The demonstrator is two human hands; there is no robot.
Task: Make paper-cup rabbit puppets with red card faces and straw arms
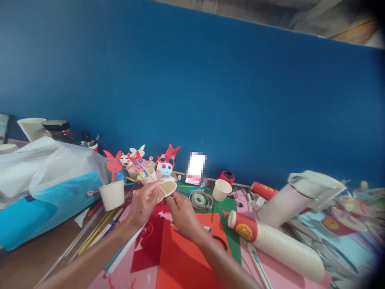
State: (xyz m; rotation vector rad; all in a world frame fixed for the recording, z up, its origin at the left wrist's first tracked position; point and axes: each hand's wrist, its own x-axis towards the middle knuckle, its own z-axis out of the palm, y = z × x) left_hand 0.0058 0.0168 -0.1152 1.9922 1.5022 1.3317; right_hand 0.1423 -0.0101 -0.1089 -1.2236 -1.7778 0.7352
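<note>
A white paper cup (169, 188) is between my two hands, its mouth facing up and its rim squeezed out of round. My left hand (144, 202) is closed around its left side, with the fingers partly hidden behind the wall. My right hand (184, 212) pinches the right edge of the same cup. Behind it stand cups with cut-paper animal heads on them, among them a red one (114, 162) and a light blue one (166, 169). Below my hands lie orange paper (186, 257) and dark red paper (149, 251).
To the right are a single white cup (221, 190), a roll of tape (199, 198), a long stack of paper cups (285, 245) and a white jug (288, 200). A phone (196, 166) leans near the blue wall. Plastic-wrapped blue material (57, 200) fills the left side.
</note>
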